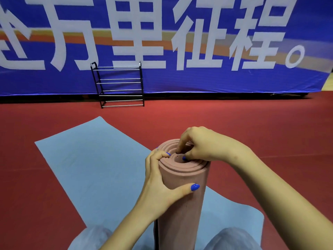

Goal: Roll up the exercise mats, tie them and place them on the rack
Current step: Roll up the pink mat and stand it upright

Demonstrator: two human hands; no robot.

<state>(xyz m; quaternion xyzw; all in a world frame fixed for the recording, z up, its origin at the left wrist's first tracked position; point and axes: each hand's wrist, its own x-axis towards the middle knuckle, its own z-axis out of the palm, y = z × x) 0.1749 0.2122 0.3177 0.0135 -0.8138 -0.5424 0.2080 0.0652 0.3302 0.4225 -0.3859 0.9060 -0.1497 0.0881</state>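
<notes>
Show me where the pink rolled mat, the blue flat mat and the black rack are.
pink rolled mat (182,204): head view, on its outer side below the thumb.
blue flat mat (93,159): head view, on its bare middle surface.
black rack (119,83): head view, on a middle shelf rail.

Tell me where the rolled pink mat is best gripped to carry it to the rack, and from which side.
Probably around the barrel just below its top end, from the side. The pink mat stands upright, and the left hand already wraps it there; the right hand only pinches inner coils, a hold that could pull the centre out.
</notes>
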